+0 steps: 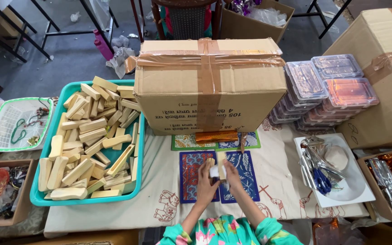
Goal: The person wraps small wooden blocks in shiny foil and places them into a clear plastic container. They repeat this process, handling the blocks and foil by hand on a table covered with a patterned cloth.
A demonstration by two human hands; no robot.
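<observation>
At the near edge of the surface [159, 181], both hands meet over two blue and red patterned cards [246, 174]. The left hand [206, 181] is curled shut around a pale wooden piece [210, 162], and the right hand [232, 174] pinches a small white item [215, 171] against it with fingers closed. How firmly either is held cannot be told.

As I judge it, the white item is small and held only by fingertips, so it could slip and drop onto the cards, or land crooked on the wood. An elbow swung left could catch the teal tray [39, 195], which overhangs the near left corner and is heaped with loose wooden blocks [87, 140].

The surface is draped in a cream cloth printed with elephants. Towards the right edge a white tray [359, 190] holds blue-handled scissors [321, 180]. Farther back stands a taped cardboard box [209, 86], with stacked clear lidded containers [327, 86] to its right. Beyond lie a grey floor, black metal frame legs and a pink bottle [101, 44]
</observation>
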